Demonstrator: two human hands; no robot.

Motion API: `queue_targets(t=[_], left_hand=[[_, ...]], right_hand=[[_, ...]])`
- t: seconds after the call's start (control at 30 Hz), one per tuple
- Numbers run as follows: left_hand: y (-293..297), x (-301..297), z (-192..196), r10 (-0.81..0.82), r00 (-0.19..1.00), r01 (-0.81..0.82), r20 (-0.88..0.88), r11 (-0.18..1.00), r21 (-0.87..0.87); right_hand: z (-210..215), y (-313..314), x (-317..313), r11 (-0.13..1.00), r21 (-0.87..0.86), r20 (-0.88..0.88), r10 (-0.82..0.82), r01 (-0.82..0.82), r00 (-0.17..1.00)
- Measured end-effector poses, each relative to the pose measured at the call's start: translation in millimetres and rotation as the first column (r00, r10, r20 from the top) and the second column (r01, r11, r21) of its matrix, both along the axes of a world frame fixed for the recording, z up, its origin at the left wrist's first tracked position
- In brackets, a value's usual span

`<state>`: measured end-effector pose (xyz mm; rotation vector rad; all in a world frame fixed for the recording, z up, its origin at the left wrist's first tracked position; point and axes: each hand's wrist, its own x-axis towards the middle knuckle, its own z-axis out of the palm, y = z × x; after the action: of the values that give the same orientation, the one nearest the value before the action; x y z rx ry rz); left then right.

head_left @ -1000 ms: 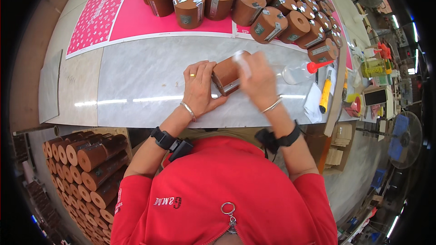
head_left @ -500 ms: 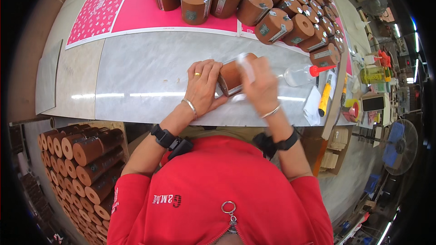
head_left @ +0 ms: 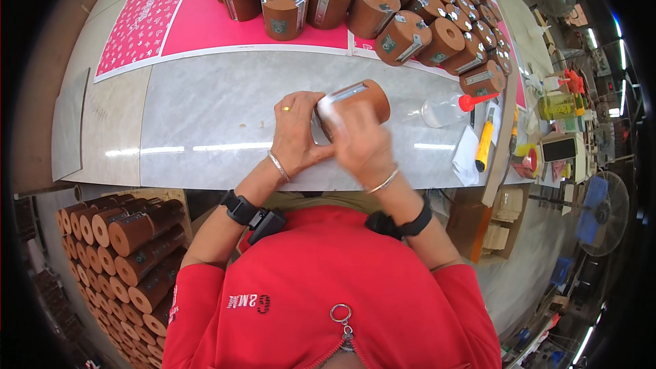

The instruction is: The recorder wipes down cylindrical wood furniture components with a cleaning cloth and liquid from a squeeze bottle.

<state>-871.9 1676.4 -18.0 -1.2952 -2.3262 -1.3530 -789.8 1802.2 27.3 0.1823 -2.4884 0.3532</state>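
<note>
Change since earlier: both hands sit a little lower and closer to the person on the desk (head_left: 205, 123) than a second ago, and the brown tub between them has turned so its metal clip now faces up; the hold itself looks the same.

Head view, landmark: brown tub (head_left: 362, 99), a round brown container lying on its side on the pale marble desk, straight in front of the person.

Left hand (head_left: 295, 133): cupped against the tub's near-left end, fingers curled round it, ring and bracelet showing; it steadies the tub.

Right hand (head_left: 359, 143): laid over the tub's near side, blurred by motion, fingers pressed on something pale and whitish (head_left: 329, 106) at the tub's open end; whether it pinches or rubs, I cannot tell.

Beyond the tub: a crowd of like brown tubs (head_left: 383, 10) with metal clips stands on a pink sheet (head_left: 205, 27) at the far side of the desk.

Right of the tub: a clear squeeze bottle with a red nozzle (head_left: 447, 109) lies on its side; further right a yellow knife (head_left: 484, 140) and a white cloth (head_left: 466, 157).

Below-left of the tub, off the desk: a stack of brown tubes (head_left: 116, 246) laid on their sides.

Progress, as a judgement: many tubs beyond look finished, this one is mid-handling, and the stack of tubes suggests plenty is left.
</note>
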Motion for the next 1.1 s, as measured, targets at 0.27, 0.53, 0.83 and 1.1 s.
queue_targets(t=[0.27, 0.53, 0.83, 1.1], left_hand=[[3, 2, -6, 0.020, 0.999, -0.020, -0.047, 1.000, -0.007], [3, 8, -7, -0.003, 0.999, 0.000, -0.049, 0.999, -0.050], [-3, 17, -5, 0.020, 0.997, -0.015, 0.081, 0.998, -0.055], [0, 9, -8, 0.059, 0.997, -0.058, -0.054, 0.998, 0.011]], right_hand=[[-1, -9, 2, 0.998, -0.060, 0.046, -0.010, 0.013, 0.999], [2, 35, -6, 0.998, 0.014, -0.010, -0.064, 0.064, 0.998], [4, 50, -1, 0.969, -0.153, 0.062, -0.185, 0.193, 0.981], [2, -7, 2, 0.995, -0.081, 0.106, -0.046, 0.055, 0.993]])
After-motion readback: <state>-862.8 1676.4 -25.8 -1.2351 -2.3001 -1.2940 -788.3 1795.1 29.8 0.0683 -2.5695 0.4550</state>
